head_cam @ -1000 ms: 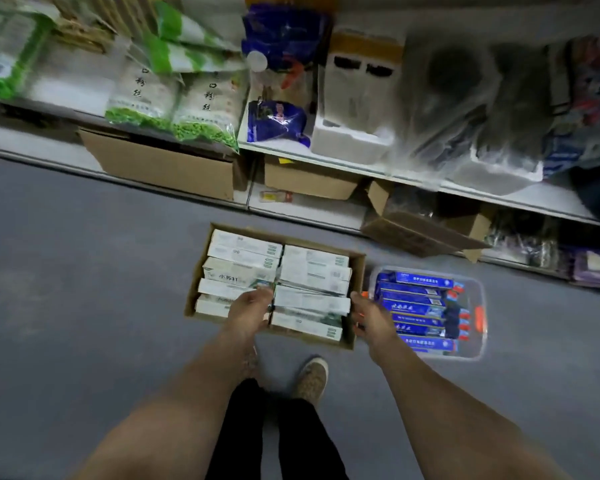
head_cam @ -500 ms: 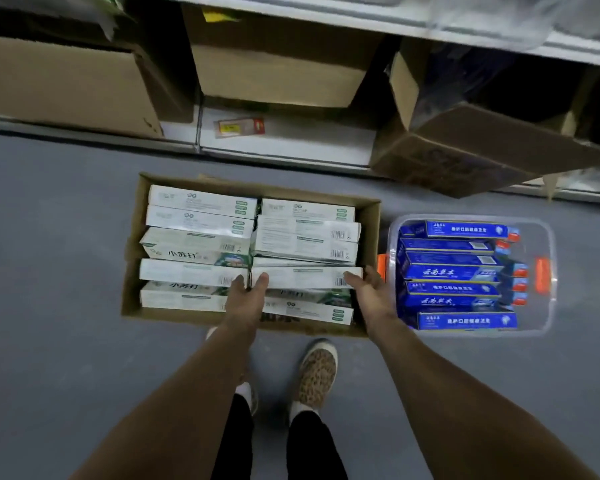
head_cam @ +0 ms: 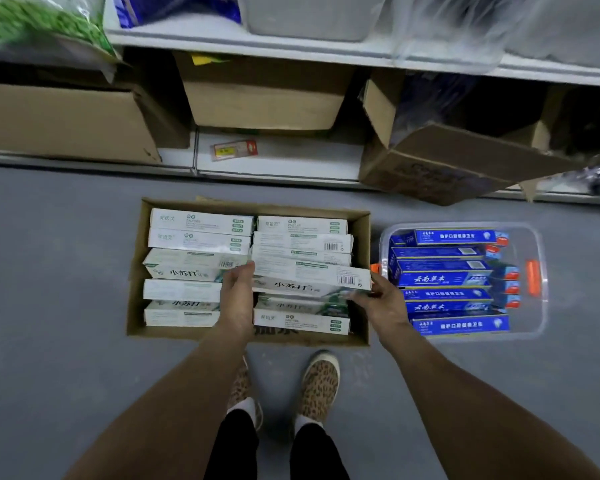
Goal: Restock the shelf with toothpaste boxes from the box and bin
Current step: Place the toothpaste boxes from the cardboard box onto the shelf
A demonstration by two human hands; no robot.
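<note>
An open cardboard box [head_cam: 137, 271] on the grey floor holds several white-and-green toothpaste boxes in two columns. My left hand [head_cam: 238, 296] grips the left end of one white toothpaste box [head_cam: 309, 277], and my right hand [head_cam: 378, 299] grips its right end. That box is raised slightly above the right column. To the right stands a clear plastic bin [head_cam: 537, 306] with orange clips, filled with several blue toothpaste boxes [head_cam: 444, 280].
The white bottom shelf [head_cam: 284, 161] ahead carries brown cartons [head_cam: 63, 123] and a small red-and-yellow packet [head_cam: 234, 149]. An opened carton [head_cam: 440, 168] overhangs the shelf edge at right. An upper shelf [head_cam: 291, 46] holds bags and tubs. My feet [head_cam: 319, 382] stand just behind the box.
Both hands have closed on the ends of one white toothpaste box and lifted it a little out of the right column. The camera has dropped closer to the box.
</note>
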